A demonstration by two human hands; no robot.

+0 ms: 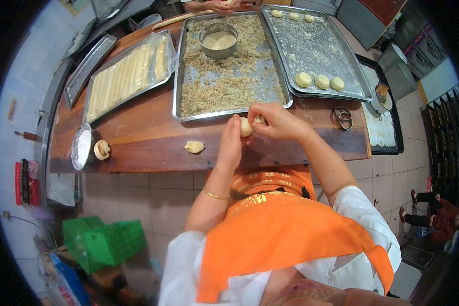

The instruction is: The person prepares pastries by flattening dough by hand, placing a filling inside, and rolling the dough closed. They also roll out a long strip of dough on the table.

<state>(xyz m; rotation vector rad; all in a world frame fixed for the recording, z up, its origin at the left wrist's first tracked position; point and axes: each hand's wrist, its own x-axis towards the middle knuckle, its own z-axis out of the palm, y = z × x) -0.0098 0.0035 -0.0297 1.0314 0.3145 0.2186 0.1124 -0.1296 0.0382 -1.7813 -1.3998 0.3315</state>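
Note:
Over the front edge of the wooden table [137,145], my left hand [231,140] holds a smooth pale dough ball [245,128]. My right hand [276,122] is against the ball's right side, its fingers closed on a small knob of dough [259,119]. A flattened piece of dough [194,147] lies to the left. Just behind my hands is a steel tray [178,108] spread with crumbly grains, with a round metal sieve [218,43] on them. A tray [368,94] on the right bears several dough rounds [303,79].
Dough logs [122,76] fill a left tray beside an empty narrow tray [89,66]. A powder bowl [82,148] and metal rings [343,118] sit near the edges. A co-worker's hands [222,7] work across the table; another person [438,217] is at lower right. Green crates [109,245] stand lower left.

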